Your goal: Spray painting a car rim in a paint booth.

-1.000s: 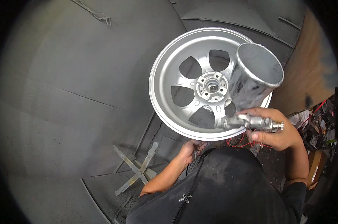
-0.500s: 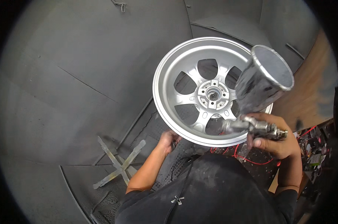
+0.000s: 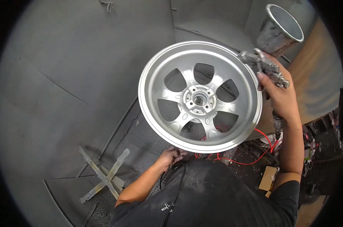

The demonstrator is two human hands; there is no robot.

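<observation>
A silver alloy wheel with six spokes stands face-up at centre, a round fitting just visible beneath its hub. My right hand grips a metal spray gun beside the wheel's upper right rim; a large metal paint cup sits on the gun, and a red hose hangs from below it. My left hand is under the wheel's lower edge with curled fingers; what they hold is hidden.
Grey booth walls surround the wheel, with a brown curved panel at right. A cross-shaped metal piece lies at lower left. Red hose, a small cardboard piece and dark clutter lie at lower right.
My right hand and the spray gun have moved up from the wheel's lower right to its upper right edge. The wheel's spokes are turned, and the view has shifted.
</observation>
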